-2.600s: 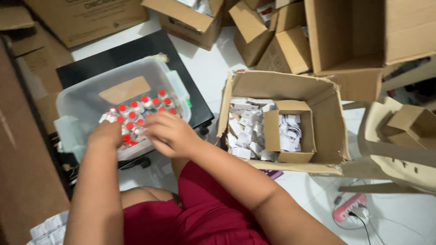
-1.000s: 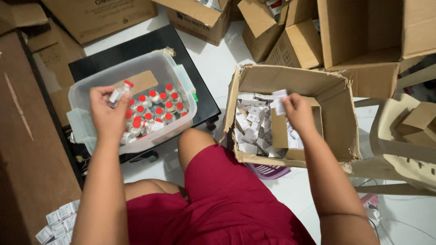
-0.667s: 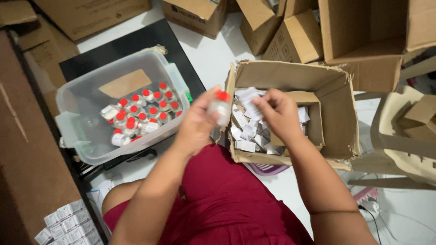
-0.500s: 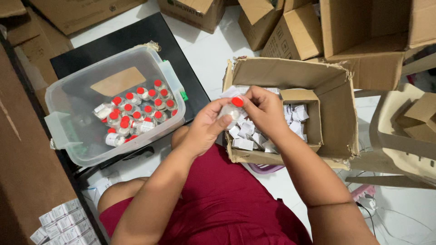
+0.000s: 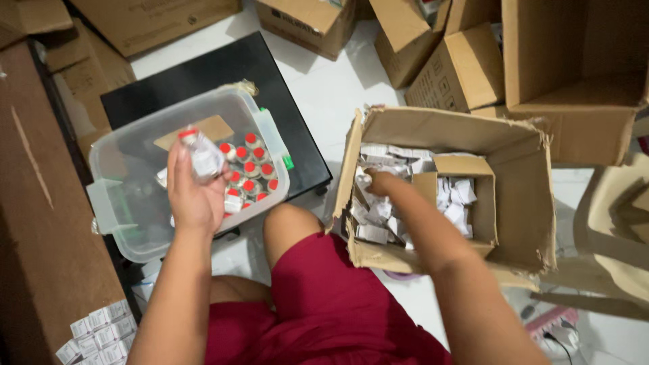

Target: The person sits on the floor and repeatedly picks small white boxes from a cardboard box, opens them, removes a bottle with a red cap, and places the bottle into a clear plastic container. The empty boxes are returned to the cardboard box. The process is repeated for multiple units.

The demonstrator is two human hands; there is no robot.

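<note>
Storeroom packing spot, white tiled floor (image 5: pixel 324 94), stacked cardboard boxes (image 5: pixel 466 67), tub of vials (image 5: pixel 135 203)

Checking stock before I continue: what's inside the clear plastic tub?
Inside the clear plastic tub: red-capped vials standing upright. The left hand, holding one vial, covers some, so no full count.

A clear plastic tub (image 5: pixel 128 203) sits to the person's left, resting on a flat dark slab (image 5: pixel 223 74), with capped vials (image 5: pixel 249 169) standing in its right half. The left hand (image 5: pixel 193 192) hangs over the tub, a single vial (image 5: pixel 201 154) in its fingers. To the right stands an open cardboard box (image 5: pixel 527 203) full of small folded cartons (image 5: pixel 378 216); the right hand (image 5: pixel 378 184) reaches into its left part, and a smaller cardboard insert (image 5: pixel 473 196) sits inside toward its right. The person's knee (image 5: pixel 291 223) lies between tub and box. More cardboard boxes (image 5: pixel 466 67) crowd behind, and a stack of small cartons (image 5: pixel 94 331) lies at the near left.
</note>
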